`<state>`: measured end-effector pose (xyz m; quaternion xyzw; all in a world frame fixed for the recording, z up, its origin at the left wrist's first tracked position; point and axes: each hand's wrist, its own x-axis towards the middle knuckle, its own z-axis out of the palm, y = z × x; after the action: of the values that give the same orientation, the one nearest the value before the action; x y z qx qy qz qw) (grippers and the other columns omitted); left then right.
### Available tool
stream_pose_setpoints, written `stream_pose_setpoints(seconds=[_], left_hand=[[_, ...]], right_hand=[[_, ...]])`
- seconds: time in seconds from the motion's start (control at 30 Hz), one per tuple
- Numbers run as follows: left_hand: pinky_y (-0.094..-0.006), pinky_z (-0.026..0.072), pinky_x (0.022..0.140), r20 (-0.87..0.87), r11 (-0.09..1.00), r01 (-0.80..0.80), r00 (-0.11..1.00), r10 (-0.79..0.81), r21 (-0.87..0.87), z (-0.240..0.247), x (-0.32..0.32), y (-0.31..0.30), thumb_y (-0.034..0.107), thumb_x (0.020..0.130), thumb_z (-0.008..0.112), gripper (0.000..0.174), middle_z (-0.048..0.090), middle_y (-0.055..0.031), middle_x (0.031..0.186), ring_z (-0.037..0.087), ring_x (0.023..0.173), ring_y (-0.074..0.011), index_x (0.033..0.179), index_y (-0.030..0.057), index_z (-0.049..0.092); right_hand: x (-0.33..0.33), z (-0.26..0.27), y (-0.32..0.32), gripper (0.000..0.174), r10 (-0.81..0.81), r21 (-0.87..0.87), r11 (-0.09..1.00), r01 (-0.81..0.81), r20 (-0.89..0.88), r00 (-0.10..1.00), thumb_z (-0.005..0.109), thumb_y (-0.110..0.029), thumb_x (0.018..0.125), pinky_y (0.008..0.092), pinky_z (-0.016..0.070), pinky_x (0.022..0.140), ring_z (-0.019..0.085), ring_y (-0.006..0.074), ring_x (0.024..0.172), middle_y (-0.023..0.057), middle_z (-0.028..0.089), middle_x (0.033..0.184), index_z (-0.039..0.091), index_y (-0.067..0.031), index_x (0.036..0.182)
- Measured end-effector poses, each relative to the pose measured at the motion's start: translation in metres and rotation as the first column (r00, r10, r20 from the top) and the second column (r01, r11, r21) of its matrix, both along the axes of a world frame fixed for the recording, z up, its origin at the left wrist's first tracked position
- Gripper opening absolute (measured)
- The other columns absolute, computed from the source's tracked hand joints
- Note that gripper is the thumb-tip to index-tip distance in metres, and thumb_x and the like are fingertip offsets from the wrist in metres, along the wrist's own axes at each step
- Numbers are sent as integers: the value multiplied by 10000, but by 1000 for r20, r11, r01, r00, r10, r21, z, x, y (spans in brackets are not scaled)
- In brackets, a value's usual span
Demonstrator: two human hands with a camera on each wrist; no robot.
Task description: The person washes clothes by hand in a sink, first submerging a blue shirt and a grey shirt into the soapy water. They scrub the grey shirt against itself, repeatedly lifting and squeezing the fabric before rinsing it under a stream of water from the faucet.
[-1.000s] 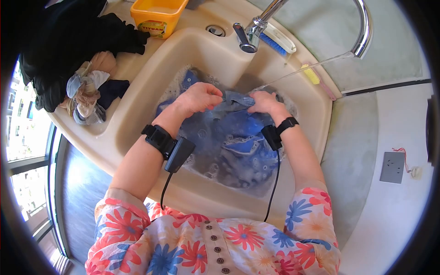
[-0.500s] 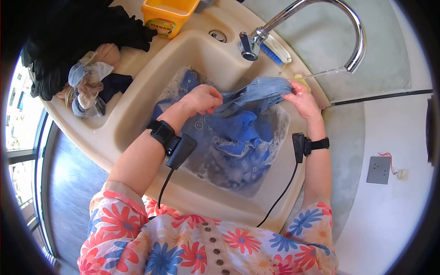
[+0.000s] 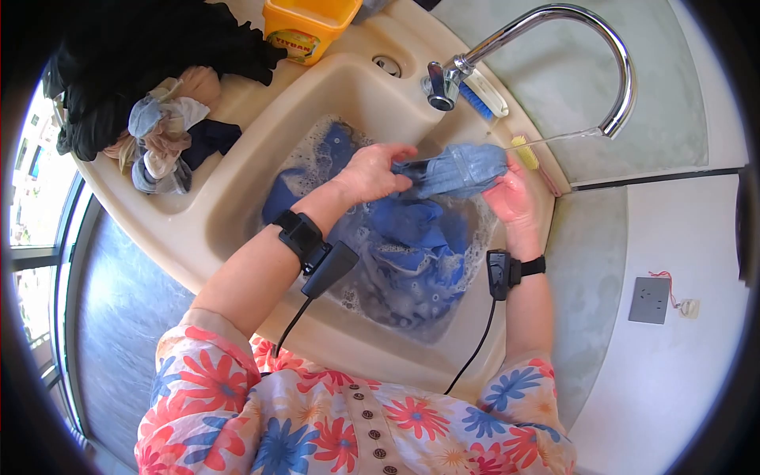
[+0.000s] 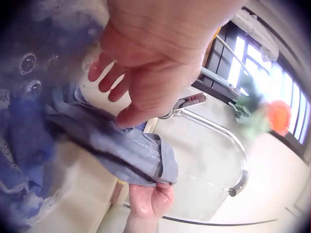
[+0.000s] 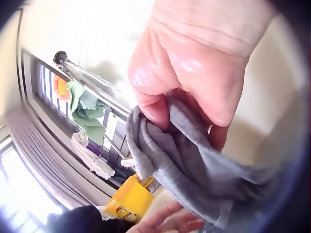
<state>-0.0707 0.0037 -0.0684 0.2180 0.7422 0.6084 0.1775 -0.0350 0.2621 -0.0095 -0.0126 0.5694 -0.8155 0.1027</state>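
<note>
Over the soapy water of the sink (image 3: 226,206), my right hand (image 3: 513,198) grips one end of a wet, grey-blue piece of clothing (image 3: 459,172). Its thumb and fingers curl into the folded cloth, as the right wrist view shows. My left hand (image 3: 370,172) is at the cloth's other end, fingers loosely spread and thumb (image 4: 131,116) at the fabric's edge. Below, blue clothing (image 3: 408,222) lies among suds in the cloudy water. A thin stream runs from the tap (image 3: 621,87) toward the cloth's right end.
A yellow tub (image 3: 309,28) stands at the back left. Black clothes (image 3: 150,71) and a bundle of small light fabrics (image 3: 162,142) lie on the left ledge. A blue-bristled brush (image 3: 483,96) and a yellow-bristled brush (image 3: 526,154) rest along the sink's right rim.
My right hand has lifted the grey-blue cloth out of the water, to the right under the stream, then come slightly back. My left hand has moved a little right and its fingers have loosened.
</note>
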Motion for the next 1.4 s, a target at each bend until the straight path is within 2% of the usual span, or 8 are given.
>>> stream_pose_setpoints(seconds=[0.37,0.53,0.63,0.7,1.0,1.17,1.3,1.4], left_hand=[[-328,455,755,121,986,32,993,-12,-166,33,-2,30,218,586,719,504,612,-146,914,589,849,-239,1016,5,565],[-269,455,619,595,809,-329,803,-32,488,20,-9,59,129,734,591,218,570,-73,768,551,640,-174,902,4,533],[-296,474,686,716,696,-366,627,-306,618,14,-9,69,162,792,537,217,567,-93,841,564,716,-181,947,12,513],[-302,446,600,813,652,-574,570,-117,496,7,-1,84,221,812,513,235,557,-61,814,535,701,-174,953,35,539],[-321,414,598,713,922,-371,676,186,111,8,8,81,280,856,450,287,551,-67,893,502,740,-180,965,39,561],[-295,361,462,640,889,-380,756,140,255,0,7,78,264,856,468,274,528,-37,672,436,527,-118,854,7,562],[-216,382,469,587,887,-186,802,-111,422,14,6,61,209,876,473,212,563,-17,715,492,582,-92,912,25,572],[-208,437,552,575,790,-176,778,-254,587,7,-1,44,97,849,495,279,574,-65,837,550,694,-118,1105,-10,468]], right_hand=[[-2,3,-30,464,-199,-177,959,220,130,971,382,28,736,367,453,831,540,233,944,127,534,1045,423,-32,1193],[-8,-12,-22,315,-273,193,944,267,3,962,456,-9,734,291,480,661,562,183,746,93,575,884,532,-26,1039],[1,4,-80,119,-281,549,776,310,-138,950,585,-136,730,284,446,543,538,174,571,43,575,725,592,-72,829],[6,-14,-100,161,43,748,230,623,-647,761,552,-236,775,360,456,579,568,295,609,131,596,721,598,-85,807],[-16,-43,-77,362,-188,925,33,379,-367,911,414,-364,841,471,440,639,557,402,686,199,583,721,582,-63,728],[-10,-43,-80,325,-194,923,33,383,-370,909,427,-329,846,456,440,633,562,379,706,200,583,734,588,-61,756],[-10,-43,-51,314,-348,627,750,211,102,932,539,-350,835,268,422,516,515,139,549,21,555,617,595,-52,752],[0,-24,-43,261,-377,491,824,283,102,921,575,-334,824,211,398,520,488,59,615,-37,533,693,590,-75,791]])
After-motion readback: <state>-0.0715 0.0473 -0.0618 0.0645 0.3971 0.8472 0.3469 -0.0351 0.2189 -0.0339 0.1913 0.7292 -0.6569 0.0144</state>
